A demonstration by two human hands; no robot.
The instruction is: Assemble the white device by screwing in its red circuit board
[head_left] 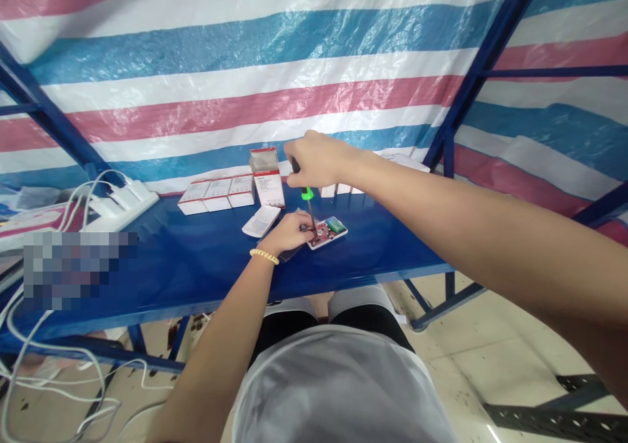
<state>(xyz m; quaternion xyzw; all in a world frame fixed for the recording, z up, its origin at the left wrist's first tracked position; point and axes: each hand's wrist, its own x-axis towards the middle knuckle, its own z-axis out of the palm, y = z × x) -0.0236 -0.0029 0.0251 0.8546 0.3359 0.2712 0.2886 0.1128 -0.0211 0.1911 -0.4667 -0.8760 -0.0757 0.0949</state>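
Note:
My right hand [314,158] is closed around a screwdriver [307,195] with a black and green handle. The screwdriver points down, its tip at the left end of an opened white detector [338,235]. Inside that casing a red circuit board [321,233] and a green module [336,225] are exposed. My left hand [290,231], with a yellow braided band at the wrist, has its fingers curled at the detector's left end, close to the screwdriver's shaft; the fingertips are partly hidden. Left of this hand lies a loose white cover [261,222].
An open upright box [268,181] stands behind the cover, beside several closed white-and-red boxes [216,194]. More boxes [328,190] sit partly behind my right forearm. At left, a power strip [122,209] and white cables lie on the blue table [196,260]. Striped sheeting hangs behind.

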